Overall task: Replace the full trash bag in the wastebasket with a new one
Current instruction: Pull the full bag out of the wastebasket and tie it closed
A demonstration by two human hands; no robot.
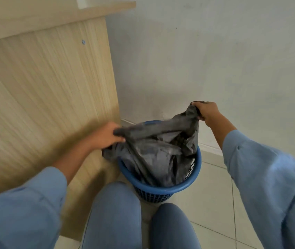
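A: Where's the bag sitting?
B: The crumpled dark grey plastic trash bag is sitting inside the round blue perforated plastic wastebasket on the pale tiled floor, beside the light wood-grain table.
A: Hands?
B: Left hand is gripping the bag's near-left edge, fingers curled. Right hand is clutching the far-right edge, holding it above the rim.

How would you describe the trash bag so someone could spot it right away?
Beside the wooden desk panel, on the tiled floor, stands a round blue wastebasket. The trash bag is the crinkled dark grey plastic inside it, its top edges gripped by the left hand and right hand.
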